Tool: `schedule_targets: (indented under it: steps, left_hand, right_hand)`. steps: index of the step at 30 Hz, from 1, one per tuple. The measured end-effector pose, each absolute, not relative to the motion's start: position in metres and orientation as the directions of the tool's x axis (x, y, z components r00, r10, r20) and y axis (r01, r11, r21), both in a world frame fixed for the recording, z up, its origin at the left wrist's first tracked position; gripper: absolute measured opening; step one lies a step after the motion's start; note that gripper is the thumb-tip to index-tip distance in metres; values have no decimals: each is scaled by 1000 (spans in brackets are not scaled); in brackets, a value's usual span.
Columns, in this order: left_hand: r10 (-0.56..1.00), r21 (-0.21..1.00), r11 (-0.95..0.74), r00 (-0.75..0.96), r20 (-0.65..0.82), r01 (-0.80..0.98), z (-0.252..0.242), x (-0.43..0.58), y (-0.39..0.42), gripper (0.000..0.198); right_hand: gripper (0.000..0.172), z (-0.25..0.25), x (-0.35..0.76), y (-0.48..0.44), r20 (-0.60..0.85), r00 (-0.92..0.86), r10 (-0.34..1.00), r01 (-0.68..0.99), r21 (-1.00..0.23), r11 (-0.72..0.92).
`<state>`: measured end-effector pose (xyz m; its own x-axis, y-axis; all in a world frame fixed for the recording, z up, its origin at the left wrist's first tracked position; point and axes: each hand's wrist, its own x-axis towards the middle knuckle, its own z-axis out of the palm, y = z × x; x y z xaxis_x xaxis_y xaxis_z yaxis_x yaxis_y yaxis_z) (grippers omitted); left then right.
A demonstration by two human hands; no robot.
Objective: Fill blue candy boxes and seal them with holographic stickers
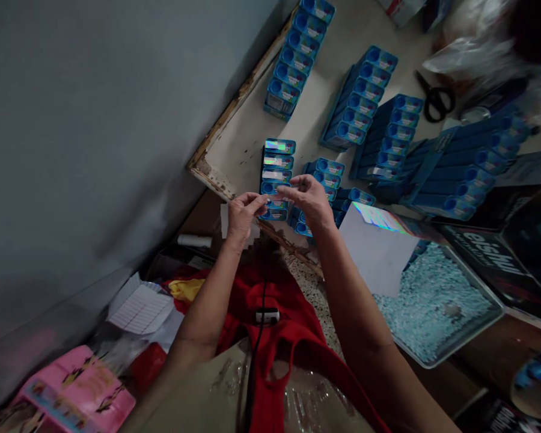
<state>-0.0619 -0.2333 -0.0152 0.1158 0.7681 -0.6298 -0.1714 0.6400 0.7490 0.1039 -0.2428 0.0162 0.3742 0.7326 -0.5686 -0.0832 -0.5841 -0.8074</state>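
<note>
Both hands meet over a short row of blue boxes (278, 161) near the table's front corner. Shiny silvery strips lie across several of these box ends. My left hand (243, 211) has its thumb and fingertips pinched together at the row's near end; what it holds, if anything, is too small to name. Just to the right, my right hand (310, 197) has its thumb and forefinger close to the left fingertips, its other fingers bent, over the same boxes. A white sheet with a shiny holographic edge (379, 249) lies right of my right forearm.
More rows of blue boxes (360, 102) stand across the table (234, 135). Black scissors (437, 103) lie at the back right. A tray of pale blue pieces (437, 307) is at the right. A grey wall (94, 120) borders the left; a pink bag (83, 388) sits below.
</note>
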Motion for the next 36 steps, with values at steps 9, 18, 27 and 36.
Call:
schedule_targets:
  steps: [9, 18, 27, 36]
  left_hand:
    - [896, 893, 430, 59, -440, 131, -35, -80, -205, 23]
    - [883, 878, 456, 49, -467, 145, -51, -80, -198, 22]
    - [740, 739, 673, 71, -669, -44, -92, -65, -200, 34]
    - [866, 829, 497, -210, -454, 257, -84, -55, -189, 31]
  right_hand:
    - [25, -9, 85, -241, -384, 567, 729, 182, -805, -565]
    - [16, -18, 78, -235, -313, 564, 764, 383, -721, -578]
    - [24, -31, 82, -236, -276, 594, 755, 443, -672, -594]
    - [30, 15, 87, -233, -423, 464, 778, 538, -563, -627]
